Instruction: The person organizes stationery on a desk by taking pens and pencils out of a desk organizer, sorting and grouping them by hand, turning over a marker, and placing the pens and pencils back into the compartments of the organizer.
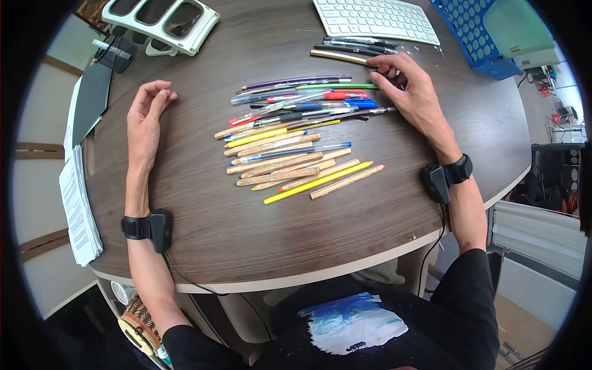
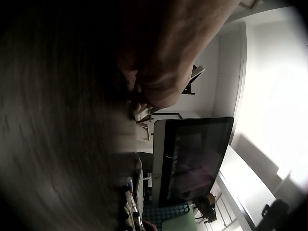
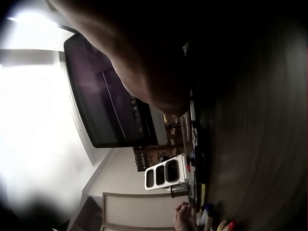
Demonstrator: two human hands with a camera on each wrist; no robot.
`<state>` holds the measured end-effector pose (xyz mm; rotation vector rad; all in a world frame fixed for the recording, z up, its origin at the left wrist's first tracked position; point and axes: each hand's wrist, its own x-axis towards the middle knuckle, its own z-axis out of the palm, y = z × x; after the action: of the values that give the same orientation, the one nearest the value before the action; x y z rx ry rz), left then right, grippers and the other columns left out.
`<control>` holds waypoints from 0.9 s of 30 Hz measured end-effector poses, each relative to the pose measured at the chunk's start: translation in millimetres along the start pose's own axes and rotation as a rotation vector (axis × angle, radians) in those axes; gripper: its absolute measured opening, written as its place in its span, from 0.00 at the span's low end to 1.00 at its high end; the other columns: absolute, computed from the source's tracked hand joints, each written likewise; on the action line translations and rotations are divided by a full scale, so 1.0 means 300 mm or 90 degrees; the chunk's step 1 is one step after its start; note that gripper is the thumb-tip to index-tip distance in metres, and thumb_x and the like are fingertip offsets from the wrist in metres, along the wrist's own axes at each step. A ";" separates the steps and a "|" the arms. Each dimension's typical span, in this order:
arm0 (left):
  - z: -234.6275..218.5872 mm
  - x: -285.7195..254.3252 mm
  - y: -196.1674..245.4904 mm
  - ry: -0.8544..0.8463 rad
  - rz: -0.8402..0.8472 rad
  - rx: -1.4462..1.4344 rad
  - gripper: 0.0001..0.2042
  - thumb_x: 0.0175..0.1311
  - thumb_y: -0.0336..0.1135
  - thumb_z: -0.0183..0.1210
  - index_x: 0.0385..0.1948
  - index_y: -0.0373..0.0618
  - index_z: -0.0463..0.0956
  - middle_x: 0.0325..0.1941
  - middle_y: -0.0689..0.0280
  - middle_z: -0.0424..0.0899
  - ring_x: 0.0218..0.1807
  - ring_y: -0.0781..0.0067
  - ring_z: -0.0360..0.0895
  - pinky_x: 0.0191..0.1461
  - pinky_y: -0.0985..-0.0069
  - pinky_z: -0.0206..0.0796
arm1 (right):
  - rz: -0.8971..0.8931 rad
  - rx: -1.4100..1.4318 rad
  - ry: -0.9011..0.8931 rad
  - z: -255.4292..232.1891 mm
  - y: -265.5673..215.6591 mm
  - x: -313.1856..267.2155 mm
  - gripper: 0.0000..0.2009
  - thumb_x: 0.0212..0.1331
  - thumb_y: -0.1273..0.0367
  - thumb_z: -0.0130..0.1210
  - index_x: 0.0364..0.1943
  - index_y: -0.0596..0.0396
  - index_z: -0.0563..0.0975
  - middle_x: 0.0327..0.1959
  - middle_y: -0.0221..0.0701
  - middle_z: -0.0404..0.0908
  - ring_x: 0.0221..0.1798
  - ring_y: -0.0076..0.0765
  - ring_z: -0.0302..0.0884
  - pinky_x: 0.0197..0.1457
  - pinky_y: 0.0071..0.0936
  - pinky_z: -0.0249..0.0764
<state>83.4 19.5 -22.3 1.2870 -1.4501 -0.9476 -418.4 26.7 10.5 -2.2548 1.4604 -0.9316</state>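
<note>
My right hand (image 1: 414, 89) is at the right end of a gold-coloured stick, a pencil or pen (image 1: 338, 57), with the index fingertip at its tip. The thumb sits lower, apart from the index finger, near the end of a green pencil (image 1: 345, 86). Loosely bent and holding nothing, my left hand (image 1: 147, 117) rests left of the pile. Between the hands lie many pens and pencils in rough rows: a purple pencil (image 1: 277, 84), a red-capped pen (image 1: 345, 95), a blue-capped pen (image 1: 362, 105), wooden pencils (image 1: 280, 176) and a yellow pencil (image 1: 317, 183).
Several dark pens (image 1: 356, 48) lie below the white keyboard (image 1: 376, 21). A blue perforated holder (image 1: 472, 37) stands at the back right, a white rack with three dark openings (image 1: 179, 28) at the back left. Papers (image 1: 80, 203) line the left edge. A monitor (image 2: 192, 159) stands behind.
</note>
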 end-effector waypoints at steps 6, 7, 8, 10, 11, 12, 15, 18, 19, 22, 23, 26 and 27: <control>0.024 -0.004 0.027 -0.004 0.011 0.009 0.10 0.84 0.33 0.57 0.57 0.40 0.81 0.55 0.69 0.82 0.57 0.78 0.82 0.71 0.75 0.73 | 0.079 0.064 0.014 0.005 0.008 0.003 0.12 0.70 0.67 0.68 0.54 0.52 0.87 0.35 0.22 0.80 0.38 0.21 0.71 0.44 0.25 0.73; 0.023 -0.003 0.028 -0.008 0.010 0.013 0.10 0.84 0.33 0.57 0.57 0.40 0.81 0.54 0.69 0.82 0.57 0.78 0.82 0.71 0.75 0.73 | 0.072 0.061 0.013 0.007 0.010 0.005 0.12 0.70 0.67 0.68 0.54 0.52 0.87 0.35 0.22 0.80 0.38 0.21 0.71 0.44 0.25 0.73; 0.020 0.001 0.026 -0.002 0.013 0.010 0.10 0.84 0.33 0.57 0.57 0.40 0.81 0.54 0.69 0.82 0.57 0.78 0.82 0.71 0.75 0.73 | 0.091 0.060 0.002 0.007 0.012 0.008 0.12 0.70 0.66 0.69 0.54 0.53 0.87 0.33 0.22 0.79 0.37 0.20 0.70 0.42 0.24 0.72; 0.021 0.003 0.018 -0.008 0.018 0.009 0.10 0.84 0.33 0.58 0.56 0.40 0.81 0.53 0.69 0.83 0.56 0.78 0.83 0.70 0.75 0.74 | 0.112 0.056 -0.012 0.002 0.010 0.007 0.13 0.70 0.66 0.69 0.54 0.53 0.87 0.31 0.21 0.78 0.36 0.18 0.69 0.41 0.23 0.71; 0.022 0.000 0.016 -0.006 0.019 0.008 0.10 0.84 0.33 0.58 0.56 0.40 0.81 0.53 0.69 0.83 0.56 0.78 0.83 0.70 0.75 0.74 | 0.128 0.047 -0.015 -0.001 0.006 0.010 0.12 0.70 0.66 0.69 0.53 0.54 0.88 0.30 0.20 0.78 0.35 0.18 0.69 0.40 0.23 0.70; 0.023 0.001 0.018 -0.009 0.020 0.001 0.10 0.84 0.33 0.58 0.56 0.40 0.81 0.53 0.69 0.83 0.56 0.78 0.83 0.70 0.75 0.74 | 0.142 0.039 -0.017 -0.003 0.002 0.013 0.12 0.70 0.65 0.69 0.52 0.54 0.88 0.29 0.20 0.77 0.33 0.17 0.69 0.39 0.22 0.69; 0.024 0.002 0.018 -0.009 0.028 -0.006 0.10 0.84 0.34 0.57 0.56 0.40 0.81 0.53 0.69 0.83 0.56 0.78 0.83 0.70 0.75 0.74 | 0.141 0.024 -0.012 0.000 -0.001 0.020 0.12 0.70 0.64 0.69 0.50 0.55 0.89 0.29 0.20 0.78 0.32 0.17 0.68 0.38 0.23 0.69; 0.021 0.008 0.016 -0.011 0.032 -0.004 0.10 0.84 0.34 0.57 0.56 0.40 0.81 0.53 0.68 0.83 0.56 0.78 0.82 0.69 0.75 0.74 | 0.149 0.041 0.007 -0.003 -0.005 0.014 0.11 0.70 0.64 0.70 0.48 0.56 0.89 0.29 0.19 0.79 0.33 0.16 0.68 0.38 0.22 0.68; 0.022 0.006 0.018 -0.016 0.030 -0.008 0.10 0.84 0.34 0.57 0.56 0.40 0.81 0.53 0.69 0.83 0.56 0.78 0.82 0.69 0.75 0.74 | 0.157 0.057 0.003 -0.014 -0.007 0.013 0.11 0.70 0.64 0.69 0.47 0.57 0.89 0.29 0.19 0.80 0.34 0.15 0.69 0.38 0.21 0.68; 0.025 0.002 0.013 -0.018 0.031 -0.006 0.10 0.84 0.34 0.58 0.56 0.40 0.80 0.53 0.69 0.83 0.55 0.78 0.83 0.69 0.75 0.73 | 0.127 0.096 0.002 -0.039 -0.045 0.009 0.11 0.70 0.65 0.69 0.46 0.58 0.89 0.29 0.18 0.79 0.34 0.15 0.69 0.39 0.21 0.67; 0.024 0.005 0.013 -0.017 0.034 0.000 0.10 0.84 0.34 0.58 0.56 0.40 0.80 0.53 0.69 0.83 0.55 0.78 0.83 0.69 0.75 0.73 | 0.100 0.107 -0.011 -0.041 -0.068 0.011 0.10 0.69 0.66 0.69 0.45 0.58 0.89 0.31 0.20 0.81 0.35 0.16 0.69 0.40 0.21 0.68; 0.032 0.004 0.019 0.002 0.041 0.001 0.09 0.83 0.34 0.58 0.53 0.40 0.81 0.49 0.69 0.84 0.53 0.78 0.84 0.63 0.77 0.73 | 0.042 0.123 -0.102 -0.051 -0.196 0.004 0.08 0.68 0.68 0.70 0.44 0.58 0.89 0.32 0.21 0.82 0.35 0.17 0.70 0.41 0.22 0.69; 0.035 0.002 0.026 0.005 0.039 0.002 0.09 0.83 0.33 0.57 0.53 0.40 0.81 0.49 0.69 0.84 0.53 0.78 0.84 0.63 0.77 0.73 | -0.016 0.116 -0.135 -0.045 -0.227 0.000 0.07 0.66 0.70 0.70 0.43 0.58 0.88 0.32 0.23 0.83 0.34 0.18 0.70 0.40 0.22 0.70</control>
<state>71.3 19.6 -17.6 1.2394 -1.4772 -0.8996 -379.6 58.0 58.7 -2.1672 1.2083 -0.7720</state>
